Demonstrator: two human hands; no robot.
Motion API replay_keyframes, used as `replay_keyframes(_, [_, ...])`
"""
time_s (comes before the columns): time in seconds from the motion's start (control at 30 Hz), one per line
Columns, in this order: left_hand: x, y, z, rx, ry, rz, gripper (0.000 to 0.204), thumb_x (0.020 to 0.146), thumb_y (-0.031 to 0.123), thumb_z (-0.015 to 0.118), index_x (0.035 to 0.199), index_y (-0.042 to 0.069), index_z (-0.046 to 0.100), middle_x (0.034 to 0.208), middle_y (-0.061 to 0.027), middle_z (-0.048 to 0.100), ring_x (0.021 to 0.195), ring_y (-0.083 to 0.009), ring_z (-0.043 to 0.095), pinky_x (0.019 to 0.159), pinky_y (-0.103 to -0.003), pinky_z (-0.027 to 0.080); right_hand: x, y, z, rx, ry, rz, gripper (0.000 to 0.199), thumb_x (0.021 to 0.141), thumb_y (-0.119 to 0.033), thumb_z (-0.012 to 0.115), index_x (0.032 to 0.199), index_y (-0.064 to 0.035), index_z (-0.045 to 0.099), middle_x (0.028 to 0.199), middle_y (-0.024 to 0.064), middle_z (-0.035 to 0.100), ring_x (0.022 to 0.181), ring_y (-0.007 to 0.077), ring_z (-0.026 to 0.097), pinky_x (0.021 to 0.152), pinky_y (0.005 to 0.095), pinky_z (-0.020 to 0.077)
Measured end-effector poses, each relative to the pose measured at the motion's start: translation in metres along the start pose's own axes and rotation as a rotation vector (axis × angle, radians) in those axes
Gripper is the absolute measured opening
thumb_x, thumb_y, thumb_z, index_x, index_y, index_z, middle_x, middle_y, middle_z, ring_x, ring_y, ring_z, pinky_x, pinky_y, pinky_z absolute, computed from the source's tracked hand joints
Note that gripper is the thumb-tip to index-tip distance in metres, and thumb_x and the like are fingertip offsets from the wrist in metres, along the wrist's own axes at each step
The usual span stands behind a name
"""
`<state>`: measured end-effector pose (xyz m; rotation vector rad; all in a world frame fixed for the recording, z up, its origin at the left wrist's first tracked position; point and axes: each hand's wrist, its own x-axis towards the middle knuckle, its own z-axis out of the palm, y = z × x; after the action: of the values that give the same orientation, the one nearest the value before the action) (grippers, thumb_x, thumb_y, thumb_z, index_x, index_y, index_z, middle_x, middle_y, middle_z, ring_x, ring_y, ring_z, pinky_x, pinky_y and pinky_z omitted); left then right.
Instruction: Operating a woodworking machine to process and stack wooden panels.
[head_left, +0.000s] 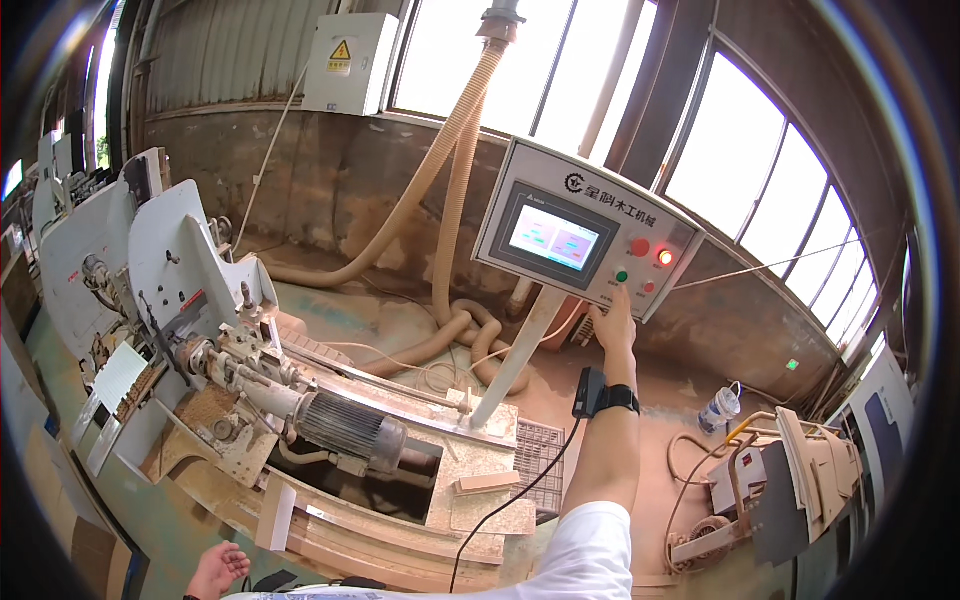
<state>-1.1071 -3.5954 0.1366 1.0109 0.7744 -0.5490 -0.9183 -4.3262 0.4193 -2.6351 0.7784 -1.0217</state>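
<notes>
Small round green push-button (622,277), 5 o'clock on white boxy control panel (617,256): probably hard, light-sprung; touch centre. Right hand (614,325): index extended at it, other fingers unclear. Left hand (218,572), 7 o'clock: half-curled, empty.

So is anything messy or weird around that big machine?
Yes. Behind the machine, the thick tan hosing lies tangled in loops on the floor, almost like a knot. A heap of brown dust, probably sawdust, sits on the machine's left part, as if spilled.
</notes>
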Motion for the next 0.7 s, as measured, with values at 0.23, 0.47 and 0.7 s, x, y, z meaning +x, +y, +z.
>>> replay_keyframes(0.23, [-0.003, -0.004, -0.027, -0.008, 0.029, 0.018, 0.022, 0.087, 0.026, 0.045, 0.088, 0.005, 0.051, 0.073, -0.0115, 0.058, 0.072, -0.0269, 0.057, 0.068, -0.040, 0.047, -0.012, -0.004, 0.002, -0.002, 0.045, 0.011, 0.049, 0.076, -0.027, 0.057, 0.119, -0.0086, 0.042, 0.140, 0.0063, 0.024, 0.100, 0.0352, 0.053, 0.083, 0.0418, 0.0435])
replay_keyframes(0.47, [0.024, -0.018, -0.066, -0.033, 0.006, -0.017, 0.024, 0.088, 0.027, 0.044, 0.086, 0.004, 0.051, 0.074, -0.0133, 0.059, 0.074, -0.0286, 0.058, 0.067, -0.041, 0.048, 0.012, -0.013, 0.020, 0.047, 0.078, 0.073, 0.050, 0.076, -0.029, 0.057, 0.120, -0.0086, 0.043, 0.140, 0.0068, 0.023, 0.105, 0.0346, 0.050, 0.086, 0.0413, 0.0420])
replay_keyframes(0.7, [0.043, 0.018, -0.028, 0.184, -0.014, -0.154, 0.026, 0.087, 0.025, 0.045, 0.090, 0.001, 0.054, 0.082, -0.0158, 0.061, 0.080, -0.0289, 0.059, 0.072, -0.041, 0.049, 0.027, 0.017, 0.035, 0.129, 0.117, -0.029, 0.052, 0.076, -0.031, 0.057, 0.120, -0.0088, 0.043, 0.141, 0.0076, 0.021, 0.112, 0.0332, 0.045, 0.088, 0.0415, 0.0403])
